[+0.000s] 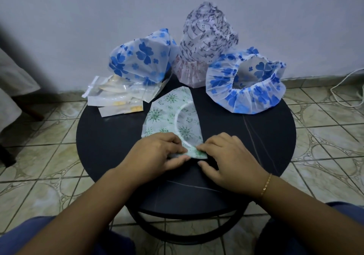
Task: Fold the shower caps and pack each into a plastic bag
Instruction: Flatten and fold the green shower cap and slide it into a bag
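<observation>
A white shower cap with green prints [171,115] lies flattened into a wedge on the round black table [110,136]. My left hand [157,152] pinches its near end, which is turned up in a small fold. My right hand [226,156] pinches the same near end from the right. Three puffed caps stand at the back: one with blue flowers on the left [137,59], a music-note print in the middle [204,44], and another blue-flowered one on the right [244,83], its opening facing up. Clear plastic bags [116,99] lie in a loose pile at the back left.
The table stands on a tiled floor [325,136] close to a pale wall [98,8]. A white cord [342,89] runs along the floor at the right. Dark furniture [17,81] stands at the left. My knees in blue fabric frame the bottom edge.
</observation>
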`<act>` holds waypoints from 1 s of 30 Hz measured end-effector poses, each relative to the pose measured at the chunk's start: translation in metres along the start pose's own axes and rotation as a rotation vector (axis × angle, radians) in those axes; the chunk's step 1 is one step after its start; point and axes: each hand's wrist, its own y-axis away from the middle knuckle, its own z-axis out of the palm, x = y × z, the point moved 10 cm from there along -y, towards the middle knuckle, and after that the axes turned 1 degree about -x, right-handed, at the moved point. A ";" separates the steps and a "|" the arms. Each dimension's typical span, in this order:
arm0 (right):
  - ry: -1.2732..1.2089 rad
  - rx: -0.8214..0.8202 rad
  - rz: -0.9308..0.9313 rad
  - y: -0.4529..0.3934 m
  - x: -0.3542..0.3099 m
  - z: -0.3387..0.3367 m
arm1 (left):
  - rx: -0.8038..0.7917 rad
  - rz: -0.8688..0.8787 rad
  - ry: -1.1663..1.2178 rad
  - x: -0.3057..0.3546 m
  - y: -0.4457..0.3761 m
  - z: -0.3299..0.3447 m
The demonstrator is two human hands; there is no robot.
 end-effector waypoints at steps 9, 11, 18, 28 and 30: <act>-0.357 -0.158 0.289 -0.005 0.030 0.013 | 0.007 -0.421 0.345 -0.036 0.005 0.000; -0.385 -0.158 0.348 -0.006 0.035 0.014 | 0.000 -0.480 0.442 -0.043 0.006 0.004; -0.432 -0.047 0.426 -0.005 0.043 0.010 | 0.039 -0.543 0.465 -0.053 0.004 0.009; -0.304 0.042 0.433 0.000 0.047 -0.002 | 0.074 -0.513 0.122 -0.050 -0.002 0.004; -0.247 0.049 0.329 -0.003 0.036 -0.003 | 0.099 -0.473 0.078 -0.047 -0.003 0.001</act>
